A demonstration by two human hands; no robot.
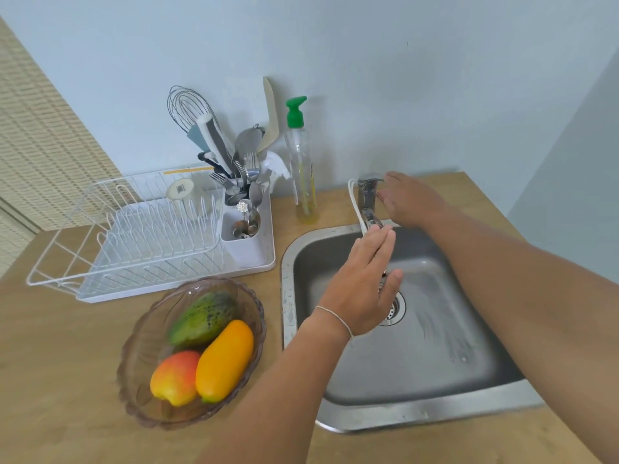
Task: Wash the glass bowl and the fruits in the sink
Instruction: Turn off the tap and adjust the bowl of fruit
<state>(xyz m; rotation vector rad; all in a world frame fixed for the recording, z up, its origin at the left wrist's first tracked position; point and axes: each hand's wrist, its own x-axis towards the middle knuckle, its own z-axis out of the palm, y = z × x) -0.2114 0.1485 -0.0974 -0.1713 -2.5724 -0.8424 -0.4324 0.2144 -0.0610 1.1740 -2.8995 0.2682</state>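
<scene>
A tinted glass bowl stands on the wooden counter left of the steel sink. Three fruits lie in it: a green mango, a yellow-orange fruit and a red-yellow fruit. My left hand hovers flat and open over the sink, fingertips just under the faucet spout. At the back of the sink my right hand rests against the faucet lever, fingers spread, holding nothing. The sink floor looks wet around the drain.
A white dish rack with a cutlery holder of utensils stands at the back left. A clear soap bottle with a green pump is between rack and faucet. Walls close the back and right.
</scene>
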